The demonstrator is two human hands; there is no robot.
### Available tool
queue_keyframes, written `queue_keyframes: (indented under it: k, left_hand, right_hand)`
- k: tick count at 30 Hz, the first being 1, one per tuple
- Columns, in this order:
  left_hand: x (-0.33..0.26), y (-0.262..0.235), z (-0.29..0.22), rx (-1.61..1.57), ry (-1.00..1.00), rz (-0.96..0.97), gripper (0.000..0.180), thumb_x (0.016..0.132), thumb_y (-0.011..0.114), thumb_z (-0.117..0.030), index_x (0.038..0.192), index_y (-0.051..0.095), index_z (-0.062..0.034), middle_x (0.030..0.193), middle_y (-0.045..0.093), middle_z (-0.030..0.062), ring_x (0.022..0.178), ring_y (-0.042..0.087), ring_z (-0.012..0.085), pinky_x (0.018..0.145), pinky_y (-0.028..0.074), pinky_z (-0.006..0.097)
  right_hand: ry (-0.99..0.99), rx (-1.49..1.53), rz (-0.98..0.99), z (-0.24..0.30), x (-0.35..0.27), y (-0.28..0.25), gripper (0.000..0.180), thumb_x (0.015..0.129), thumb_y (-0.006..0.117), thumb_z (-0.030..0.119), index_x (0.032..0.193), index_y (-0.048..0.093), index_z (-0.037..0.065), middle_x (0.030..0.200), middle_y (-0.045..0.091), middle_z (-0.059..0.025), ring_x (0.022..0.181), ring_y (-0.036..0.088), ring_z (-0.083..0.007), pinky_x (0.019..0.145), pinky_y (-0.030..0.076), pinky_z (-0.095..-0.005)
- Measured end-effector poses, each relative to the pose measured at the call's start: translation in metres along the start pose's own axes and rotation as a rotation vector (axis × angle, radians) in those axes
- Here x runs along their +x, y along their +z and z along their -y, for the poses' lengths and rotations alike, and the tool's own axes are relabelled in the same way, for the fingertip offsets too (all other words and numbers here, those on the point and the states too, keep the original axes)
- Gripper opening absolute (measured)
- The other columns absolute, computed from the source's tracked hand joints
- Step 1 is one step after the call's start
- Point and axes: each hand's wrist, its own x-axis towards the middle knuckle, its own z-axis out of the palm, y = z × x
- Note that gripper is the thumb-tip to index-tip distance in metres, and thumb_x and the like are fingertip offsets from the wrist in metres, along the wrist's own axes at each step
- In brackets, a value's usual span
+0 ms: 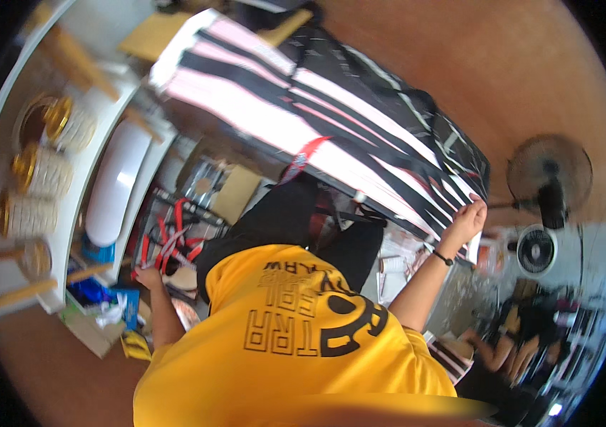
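Our right hand [468, 219] is raised at the right of the scene, its fingers closed on the near right corner of a black, white and pink striped cloth [331, 114]. The cloth stretches from that corner up and across to the far left, spread wide above our yellow shirt [296, 334]. Our left hand [148, 277] reaches down at the left, among red-handled tools [171, 238] in a cluttered pile; we cannot tell whether its fingers are closed on anything. Further left, three gold-topped jars [43, 171] stand in a row on a white shelf [89, 164]. At the far right stands a black fan [549, 174], with a smaller white fan [536, 250] just below it.
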Motion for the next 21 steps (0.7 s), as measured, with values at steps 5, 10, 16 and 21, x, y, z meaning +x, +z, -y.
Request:
queue_keyframes:
  k: [5,10,16,21]
  left_hand:
    - [0.021,-0.049,-0.234,-0.043,0.823,0.794,0.037,0.084,0.056,-0.004,0.12,0.06,0.0005,0.101,0.067,0.0158,0.098,0.064,0.0307,0.088,0.05,0.04]
    - [-0.131,-0.154,-0.468,-0.171,1.152,1.331,0.024,0.098,0.059,-0.012,0.118,0.061,0.0012,0.103,0.064,0.0041,0.097,0.058,0.0124,0.089,0.047,0.028]
    - [-0.337,-0.156,-0.616,-0.114,1.834,1.422,0.024,0.098,0.059,-0.014,0.118,0.064,-0.0015,0.113,0.066,0.0108,0.103,0.062,0.0182,0.092,0.048,0.032]
    - [-0.493,-0.083,-0.637,-0.191,2.15,1.61,0.027,0.095,0.058,-0.013,0.12,0.064,-0.0041,0.11,0.065,0.0168,0.105,0.062,0.0265,0.093,0.049,0.036]
  right_hand:
    - [-0.166,-0.601,-0.414,-0.031,0.034,-0.096,0.018,0.1,0.049,0.012,0.102,0.063,0.001,0.076,0.055,-0.0047,0.069,0.052,-0.0164,0.069,0.047,-0.0302]
    - [0.126,-0.568,-0.196,-0.055,0.039,-0.157,0.056,0.078,0.071,0.0,0.131,0.057,0.008,0.113,0.062,-0.0135,0.082,0.062,-0.02,0.076,0.052,-0.0324]
    - [0.098,-0.728,-0.132,-0.092,0.077,-0.155,0.032,0.078,0.073,0.014,0.109,0.073,0.007,0.101,0.07,-0.0178,0.091,0.067,-0.0317,0.084,0.052,-0.0388]
    - [0.08,-0.945,-0.177,-0.121,0.103,-0.142,0.032,0.075,0.078,0.026,0.098,0.075,0.003,0.096,0.068,-0.0216,0.091,0.064,-0.0383,0.084,0.05,-0.0451]
